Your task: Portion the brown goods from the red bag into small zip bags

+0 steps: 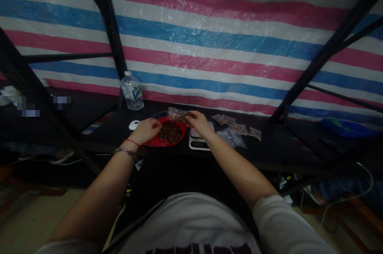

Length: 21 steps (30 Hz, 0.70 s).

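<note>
My right hand (197, 123) pinches a small see-through plastic bag (176, 114) partly filled with brown bits. It holds the bag over the far right side of a red plate (155, 141). A heap of dry brown pieces (170, 132) lies on the plate. At the plate's left side my left hand (149, 130) is closed, with its fingertips drawn together; whatever may be in them is too small to make out. Beneath my right hand stands a white kitchen scale (199, 144), partly hidden by the hand and wrist.
Several filled bags (238, 128) lie to the right, with flat see-through bags (230, 138) nearer me. A plastic bottle (132, 92) and a white rounded object (134, 125) stand left on the black table (104, 132). Dark metal posts (110, 26) frame a striped sheet (209, 46).
</note>
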Available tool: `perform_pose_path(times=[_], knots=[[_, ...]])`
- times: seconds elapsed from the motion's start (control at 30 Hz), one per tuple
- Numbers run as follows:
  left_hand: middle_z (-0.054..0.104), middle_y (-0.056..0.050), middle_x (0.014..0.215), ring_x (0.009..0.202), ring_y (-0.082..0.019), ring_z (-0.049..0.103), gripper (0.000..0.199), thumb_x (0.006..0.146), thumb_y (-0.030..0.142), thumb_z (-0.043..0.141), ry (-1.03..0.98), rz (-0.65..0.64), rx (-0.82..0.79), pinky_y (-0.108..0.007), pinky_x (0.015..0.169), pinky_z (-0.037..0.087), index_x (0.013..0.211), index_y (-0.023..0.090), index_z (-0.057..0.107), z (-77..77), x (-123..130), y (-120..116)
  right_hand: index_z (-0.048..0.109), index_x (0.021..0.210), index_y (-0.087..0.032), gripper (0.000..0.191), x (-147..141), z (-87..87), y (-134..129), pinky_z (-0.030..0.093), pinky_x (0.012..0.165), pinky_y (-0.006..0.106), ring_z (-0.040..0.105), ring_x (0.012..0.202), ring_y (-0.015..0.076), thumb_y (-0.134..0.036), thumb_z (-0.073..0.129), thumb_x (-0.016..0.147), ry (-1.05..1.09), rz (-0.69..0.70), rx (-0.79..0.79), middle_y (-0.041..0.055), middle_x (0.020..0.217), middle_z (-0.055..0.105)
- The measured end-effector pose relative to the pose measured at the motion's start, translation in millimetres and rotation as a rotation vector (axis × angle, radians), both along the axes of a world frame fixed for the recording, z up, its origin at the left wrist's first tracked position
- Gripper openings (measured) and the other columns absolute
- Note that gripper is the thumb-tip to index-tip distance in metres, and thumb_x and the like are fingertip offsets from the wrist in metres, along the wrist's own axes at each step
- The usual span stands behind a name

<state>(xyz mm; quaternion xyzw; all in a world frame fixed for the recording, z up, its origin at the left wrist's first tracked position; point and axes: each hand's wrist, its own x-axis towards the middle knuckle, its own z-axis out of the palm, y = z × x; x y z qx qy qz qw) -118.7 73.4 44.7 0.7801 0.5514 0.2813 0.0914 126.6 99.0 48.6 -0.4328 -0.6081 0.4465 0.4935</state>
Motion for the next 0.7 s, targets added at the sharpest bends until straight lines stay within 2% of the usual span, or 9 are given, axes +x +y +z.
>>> perform_pose_path(times=[0.07, 0.13, 0.2, 0.23, 0.3, 0.37, 0.47, 0.57, 0.7], knots=[[0.071, -0.007, 0.100, 0.097, -0.024, 0.061, 0.023, 0.075, 0.035, 0.057, 0.204, -0.127, -0.076, -0.032, 0.091, 0.043, 0.081, 0.021, 0.074, 1.3, -12.4, -1.3, 0.066, 0.103, -0.019, 0.025, -6.0, 8.0, 12.7, 0.053, 0.085, 0.037, 0.062, 0.095, 0.0196, -0.024, 0.061, 0.079, -0.201, -0.029, 0.119, 0.0058, 0.104, 0.066], [0.070, -0.004, 0.104, 0.098, -0.022, 0.061, 0.023, 0.072, 0.035, 0.062, 0.327, -0.269, -0.191, -0.028, 0.091, 0.042, 0.088, 0.024, 0.075, 1.7, -16.7, -5.9, 0.068, 0.103, -0.019, 0.025, -11.3, 14.4, 24.0, 0.049, 0.091, 0.038, 0.062, 0.098, 0.0198, -0.019, 0.060, 0.079, -0.395, -0.031, 0.253, 0.0056, 0.104, 0.068], [0.070, -0.002, 0.108, 0.102, -0.022, 0.060, 0.032, 0.069, 0.036, 0.067, 0.409, -0.316, -0.271, -0.028, 0.091, 0.041, 0.099, 0.027, 0.073, 0.2, -14.8, -10.6, 0.069, 0.101, -0.018, 0.026, -16.4, 19.7, 33.5, 0.047, 0.093, 0.035, 0.063, 0.096, 0.0190, -0.014, 0.060, 0.077, -0.562, -0.012, 0.358, 0.0050, 0.102, 0.069], [0.069, -0.002, 0.110, 0.105, -0.023, 0.058, 0.037, 0.067, 0.036, 0.068, 0.438, -0.284, -0.278, -0.030, 0.093, 0.040, 0.103, 0.029, 0.072, -1.0, -12.9, -12.1, 0.069, 0.100, -0.018, 0.026, -19.0, 22.2, 37.5, 0.048, 0.091, 0.034, 0.063, 0.093, 0.0186, -0.012, 0.060, 0.076, -0.627, -0.003, 0.389, 0.0048, 0.100, 0.070], [0.069, -0.002, 0.112, 0.109, -0.027, 0.056, 0.036, 0.069, 0.037, 0.067, 0.473, -0.167, -0.239, -0.035, 0.095, 0.039, 0.105, 0.033, 0.071, -3.4, -9.5, -12.8, 0.069, 0.099, -0.017, 0.027, -24.5, 27.1, 43.4, 0.050, 0.085, 0.032, 0.065, 0.086, 0.0181, -0.010, 0.061, 0.075, -0.706, -0.007, 0.412, 0.0047, 0.094, 0.071], [0.071, -0.002, 0.107, 0.105, -0.027, 0.058, 0.025, 0.076, 0.032, 0.060, 0.487, -0.078, -0.191, -0.038, 0.093, 0.039, 0.097, 0.032, 0.074, -3.8, -8.7, -11.0, 0.069, 0.099, -0.016, 0.026, -29.8, 32.1, 46.7, 0.050, 0.080, 0.030, 0.065, 0.082, 0.0177, -0.011, 0.062, 0.075, -0.730, -0.030, 0.414, 0.0046, 0.090, 0.072], [0.071, -0.004, 0.104, 0.100, -0.025, 0.060, 0.031, 0.078, 0.017, 0.048, 0.452, -0.040, -0.045, -0.036, 0.090, 0.041, 0.091, 0.027, 0.075, 0.4, -10.8, -6.7, 0.071, 0.097, -0.017, 0.021, -36.6, 38.5, 48.5, 0.050, 0.081, 0.029, 0.066, 0.084, 0.0175, -0.013, 0.061, 0.078, -0.755, -0.035, 0.442, 0.0048, 0.092, 0.072], [0.070, -0.002, 0.108, 0.105, -0.021, 0.058, 0.042, 0.074, 0.007, 0.042, 0.361, -0.118, 0.121, -0.033, 0.097, 0.040, 0.095, 0.024, 0.074, 3.7, -12.5, -2.2, 0.073, 0.093, -0.018, 0.019, -41.5, 41.6, 48.7, 0.048, 0.085, 0.029, 0.066, 0.090, 0.0185, -0.012, 0.060, 0.080, -0.815, 0.002, 0.502, 0.0052, 0.095, 0.073], [0.073, 0.000, 0.096, 0.099, -0.017, 0.061, 0.043, 0.070, 0.003, 0.040, 0.347, -0.333, 0.046, -0.029, 0.100, 0.038, 0.086, 0.023, 0.075, -2.9, -14.2, 2.7, 0.073, 0.093, -0.018, 0.020, -45.5, 42.3, 45.9, 0.047, 0.087, 0.029, 0.066, 0.093, 0.0186, -0.013, 0.059, 0.081, -0.818, -0.014, 0.536, 0.0046, 0.097, 0.073]])
